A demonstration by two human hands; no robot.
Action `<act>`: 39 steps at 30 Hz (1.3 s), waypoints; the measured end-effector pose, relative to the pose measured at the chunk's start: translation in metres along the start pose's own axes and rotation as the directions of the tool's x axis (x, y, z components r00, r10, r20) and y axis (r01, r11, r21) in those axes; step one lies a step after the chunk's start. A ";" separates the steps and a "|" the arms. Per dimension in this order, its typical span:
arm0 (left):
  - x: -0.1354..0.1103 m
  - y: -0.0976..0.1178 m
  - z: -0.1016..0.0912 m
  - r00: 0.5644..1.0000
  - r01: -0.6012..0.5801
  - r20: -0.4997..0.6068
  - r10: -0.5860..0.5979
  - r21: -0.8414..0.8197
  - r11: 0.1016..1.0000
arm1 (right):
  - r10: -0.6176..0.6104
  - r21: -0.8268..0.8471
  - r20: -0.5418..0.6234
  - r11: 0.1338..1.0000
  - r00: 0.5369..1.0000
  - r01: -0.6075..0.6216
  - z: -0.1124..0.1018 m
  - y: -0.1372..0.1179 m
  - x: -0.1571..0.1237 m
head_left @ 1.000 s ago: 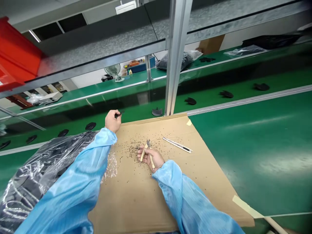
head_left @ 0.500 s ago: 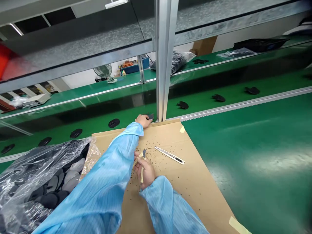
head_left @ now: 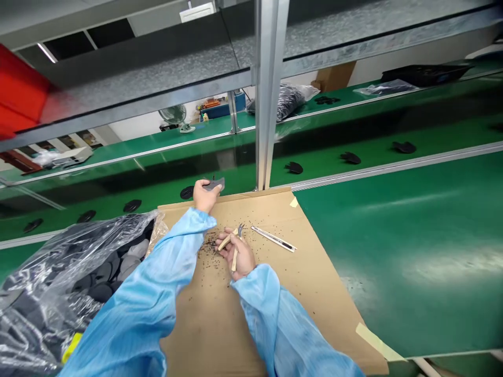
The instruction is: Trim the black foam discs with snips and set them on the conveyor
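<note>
My left hand (head_left: 206, 197) reaches to the far edge of the cardboard sheet (head_left: 275, 314) and pinches a thin dark grey plastic part (head_left: 214, 185) by its side. Over the middle of the cardboard, my right hand (head_left: 240, 255) is wrapped around side cutters (head_left: 234, 251) with pale yellow handles, their jaws pointing away from me. Small black offcuts lie scattered under and around that hand. To its right rests a white craft knife (head_left: 274, 239), apart from my fingers.
A clear plastic bag (head_left: 47, 277) full of dark round parts stands at the left. Beyond the cardboard, black parts (head_left: 294, 167) lie spaced along a green belt (head_left: 239, 179). A metal post (head_left: 268, 94) rises at the cardboard's far edge.
My left hand has come left and up from the post with the grey part, now lifted above the belt. My right hand, still around the cutters, has shifted slightly farther away.
</note>
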State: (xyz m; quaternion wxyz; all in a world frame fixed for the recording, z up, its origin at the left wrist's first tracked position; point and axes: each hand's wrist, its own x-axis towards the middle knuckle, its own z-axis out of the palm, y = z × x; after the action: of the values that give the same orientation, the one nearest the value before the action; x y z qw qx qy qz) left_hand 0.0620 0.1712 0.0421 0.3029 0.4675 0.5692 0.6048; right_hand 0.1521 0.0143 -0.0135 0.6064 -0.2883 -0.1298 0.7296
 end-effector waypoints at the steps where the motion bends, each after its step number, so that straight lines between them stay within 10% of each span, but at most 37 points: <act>1: -0.010 0.003 -0.019 0.998 0.052 -0.015 -0.054 -0.106 0.993 | -0.009 -0.024 0.021 1.000 1.000 0.010 0.000 0.000 0.000; 6: -0.072 0.008 -0.109 0.950 0.309 0.102 -0.294 -0.433 0.847 | -0.195 -0.468 0.125 0.853 0.973 0.231 -0.001 0.004 -0.006; 12: -0.133 -0.024 -0.148 0.882 0.421 0.157 -0.443 -0.683 0.597 | -0.330 -0.783 0.579 0.031 0.746 0.621 -0.003 0.009 -0.018; 16: -0.145 -0.036 -0.147 0.859 0.463 0.196 -0.474 -0.692 0.554 | -0.251 -0.748 0.664 -0.225 0.705 0.624 -0.006 0.013 -0.019; 39: -0.148 -0.031 -0.149 0.833 0.535 0.321 -0.451 -0.673 0.511 | -0.122 -0.691 0.694 -0.388 0.709 0.610 -0.014 0.016 -0.013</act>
State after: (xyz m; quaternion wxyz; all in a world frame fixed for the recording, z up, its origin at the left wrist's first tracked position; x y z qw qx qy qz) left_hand -0.0229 -0.0172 -0.0080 0.6536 0.1529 0.3659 0.6446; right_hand 0.1486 -0.0045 -0.0296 0.3335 -0.4500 -0.8190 0.1247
